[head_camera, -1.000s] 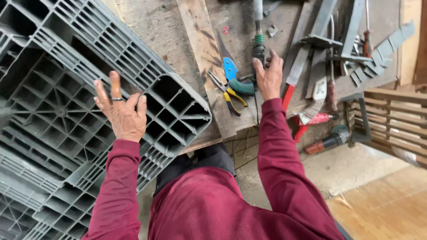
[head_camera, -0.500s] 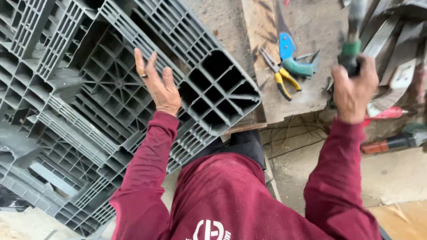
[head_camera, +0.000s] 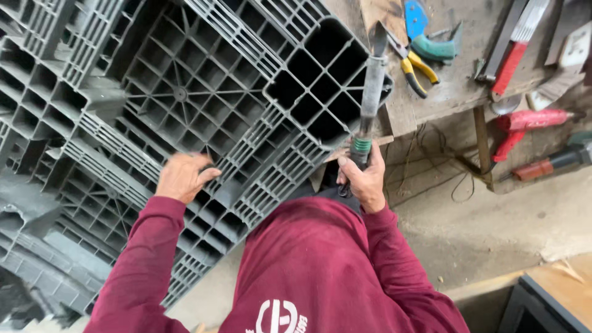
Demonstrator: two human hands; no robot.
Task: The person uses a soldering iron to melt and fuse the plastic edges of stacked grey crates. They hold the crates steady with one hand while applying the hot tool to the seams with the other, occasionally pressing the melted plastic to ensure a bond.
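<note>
Two hands in dark red sleeves are seen from above. The right hand (head_camera: 365, 180) is closed in a full fist around the lower end of one long grey tool (head_camera: 372, 92), held upright with its narrow tip pointing away; a green band is wrapped around the shaft just above the fist, and the upper part is a dull grey cylinder. The tool stands in front of the corner of a grey plastic pallet (head_camera: 185, 92), near the counter's edge. The left hand (head_camera: 182, 176) is laid on the ribbed underside of that pallet, fingers curled loosely against the ribs, with nothing gripped. At least two more grey pallets are stacked beneath it; their exact number cannot be told. On the wooden counter (head_camera: 456, 92) one pair of yellow-handled pliers (head_camera: 414, 69) and one blue-and-green cutter (head_camera: 428, 34) are laid just beside each other. Under the counter, two red power tools (head_camera: 530, 120) are seen.
</note>
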